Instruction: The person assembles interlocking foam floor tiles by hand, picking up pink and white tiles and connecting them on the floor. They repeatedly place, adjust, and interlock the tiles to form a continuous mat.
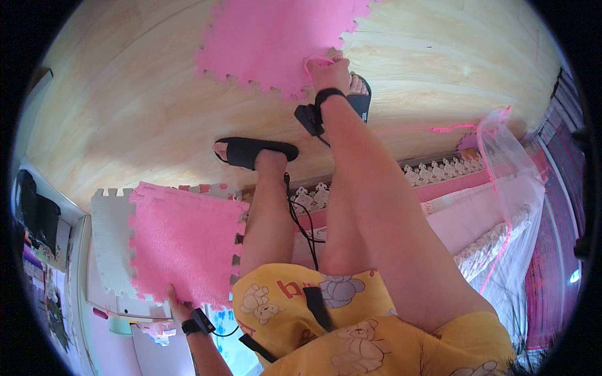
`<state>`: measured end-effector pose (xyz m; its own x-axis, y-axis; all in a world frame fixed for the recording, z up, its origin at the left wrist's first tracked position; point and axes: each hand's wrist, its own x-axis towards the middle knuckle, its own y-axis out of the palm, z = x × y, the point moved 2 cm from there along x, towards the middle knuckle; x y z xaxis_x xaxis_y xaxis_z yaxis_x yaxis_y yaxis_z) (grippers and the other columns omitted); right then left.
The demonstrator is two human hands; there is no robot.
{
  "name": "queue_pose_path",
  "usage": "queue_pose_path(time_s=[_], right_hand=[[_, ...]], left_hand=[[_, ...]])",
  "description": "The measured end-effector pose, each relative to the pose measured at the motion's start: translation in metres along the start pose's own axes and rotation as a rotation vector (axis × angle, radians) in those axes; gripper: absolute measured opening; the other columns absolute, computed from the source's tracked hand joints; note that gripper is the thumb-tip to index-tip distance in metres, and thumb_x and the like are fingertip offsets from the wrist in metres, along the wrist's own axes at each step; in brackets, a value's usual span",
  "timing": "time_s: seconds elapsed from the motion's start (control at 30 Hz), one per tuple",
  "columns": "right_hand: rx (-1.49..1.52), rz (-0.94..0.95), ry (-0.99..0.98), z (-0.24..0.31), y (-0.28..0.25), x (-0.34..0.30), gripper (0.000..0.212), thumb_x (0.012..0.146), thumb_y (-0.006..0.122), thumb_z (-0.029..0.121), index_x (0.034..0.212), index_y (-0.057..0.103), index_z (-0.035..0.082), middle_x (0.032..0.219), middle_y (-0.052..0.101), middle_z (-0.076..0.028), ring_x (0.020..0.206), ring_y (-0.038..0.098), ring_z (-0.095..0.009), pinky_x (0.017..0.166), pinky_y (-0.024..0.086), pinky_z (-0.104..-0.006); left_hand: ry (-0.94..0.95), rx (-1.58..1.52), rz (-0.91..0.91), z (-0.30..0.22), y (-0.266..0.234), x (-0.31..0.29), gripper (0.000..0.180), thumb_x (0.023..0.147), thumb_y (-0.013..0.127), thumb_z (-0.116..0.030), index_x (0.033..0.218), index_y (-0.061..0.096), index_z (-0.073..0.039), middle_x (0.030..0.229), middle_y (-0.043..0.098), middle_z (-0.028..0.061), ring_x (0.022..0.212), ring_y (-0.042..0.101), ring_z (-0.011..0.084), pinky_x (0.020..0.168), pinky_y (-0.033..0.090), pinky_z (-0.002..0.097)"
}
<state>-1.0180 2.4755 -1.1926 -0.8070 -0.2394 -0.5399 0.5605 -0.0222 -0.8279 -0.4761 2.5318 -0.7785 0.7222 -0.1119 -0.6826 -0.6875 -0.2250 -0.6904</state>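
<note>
My left hand (182, 306) grips the lower edge of a pink fuzzy foam mat tile (188, 244), thumb on its face and the other fingers hidden behind. Behind that tile stands a pale grey-white foam tile (110, 244) with toothed edges, partly covered. My right hand (331, 75) reaches far forward to the floor, its fingers curled at the toothed edge of another pink foam mat tile (269, 47). A thin pink loop (308, 65) shows beside that hand. The far end of the floor tile runs out of view.
My feet in black slippers (244, 152) stand on the wood-look floor (144, 113). A bed with a pink lace-trimmed skirt (451, 172) and sheer white netting (511, 156) is at the right. A white shelf unit (81, 263) stands at the left. A black cable (295, 210) hangs between my legs.
</note>
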Motion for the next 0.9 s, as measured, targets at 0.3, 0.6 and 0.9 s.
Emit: queue_pose_path(time_s=[0.3,0.6,0.9], right_hand=[[0.696,0.811,-0.008,0.031,-0.093,-0.045,0.029,0.081,0.067,0.015,0.105,0.06,0.002,0.088,0.063,-0.009,0.083,0.064,-0.017,0.07,0.051,-0.0285],[0.61,1.419,-0.243,0.044,-0.403,-0.201,0.041,0.075,0.066,-0.002,0.114,0.056,0.0,0.128,0.045,-0.007,0.102,0.056,-0.014,0.089,0.047,-0.0302],[0.094,1.099,-0.804,0.055,-0.444,-0.278,0.031,0.067,0.074,0.024,0.084,0.064,0.001,0.098,0.058,-0.018,0.087,0.057,-0.031,0.077,0.044,-0.0392]], left_hand=[[0.05,0.14,0.002,-0.025,-0.001,-0.032,0.043,0.084,0.067,-0.037,0.114,0.058,-0.007,0.094,0.064,0.0032,0.075,0.061,0.0116,0.054,0.047,0.0226],[0.188,0.122,0.138,-0.127,-0.02,-0.119,0.034,0.082,0.068,-0.038,0.097,0.063,-0.007,0.078,0.062,0.0017,0.054,0.057,0.0114,0.042,0.041,0.0232],[0.327,0.267,0.206,-0.163,-0.058,-0.234,0.043,0.076,0.077,-0.027,0.103,0.053,-0.003,0.071,0.059,0.0039,0.043,0.049,0.0091,0.034,0.035,0.0224]])
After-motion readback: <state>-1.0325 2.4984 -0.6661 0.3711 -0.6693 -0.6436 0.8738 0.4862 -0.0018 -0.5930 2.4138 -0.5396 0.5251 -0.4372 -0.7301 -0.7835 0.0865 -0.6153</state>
